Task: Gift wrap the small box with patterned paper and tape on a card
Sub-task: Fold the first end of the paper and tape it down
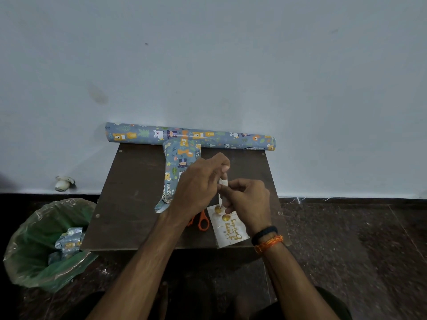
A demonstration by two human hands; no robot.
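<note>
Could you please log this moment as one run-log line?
left hand: pinching tape | right hand: pinching tape | card: flat on table

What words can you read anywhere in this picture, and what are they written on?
"Happy Birthday": gold curly writing on the white card, upside down in this view; it is blurred, so this reading is likely, not certain.
Wrapping paper roll: animal pictures only, no words that can be read.
Loose paper piece: small dark marks, too blurred to read.
Tape strip held between both hands: no writing seen.
</note>
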